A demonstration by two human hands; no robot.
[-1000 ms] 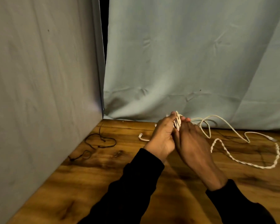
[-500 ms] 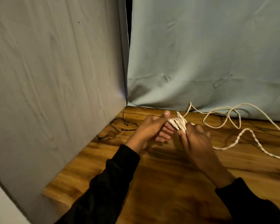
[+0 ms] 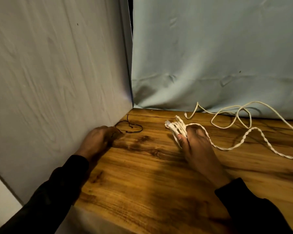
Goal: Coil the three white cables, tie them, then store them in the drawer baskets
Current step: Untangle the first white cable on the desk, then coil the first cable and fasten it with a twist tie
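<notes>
Cable coil [image 3: 178, 130]: a bundle of white loops with its plug end poking out at the left, held on the tabletop [image 3: 150, 174] by the right hand [image 3: 195, 144], whose thumb and fingers are curled round it. A twisted tail [image 3: 243, 141] runs from the bundle off to the right, so the coil is not yet tied off. Behind it, near the blue backdrop [image 3: 210, 56], more loose white cable [image 3: 240, 115] lies in open loops.

A second ago both hands met at the bundle, winding it together. Now the left hand [image 3: 98, 139] has let go and travelled to the far left corner, beside the grey panel [image 3: 57, 73], where its curled fingers touch the end of a thin black tie [image 3: 130, 127] lying on the wood. Whether it has the tie pinched yet I cannot tell; the fingertips are in shadow.

That shift reads as winding finished on the first cable and the tying step begun. The right hand alone must keep the loops from springing open while the tie is fetched. The task looks early: at least one cable is uncoiled, nothing is tied, and no drawer or basket is in view.
</notes>
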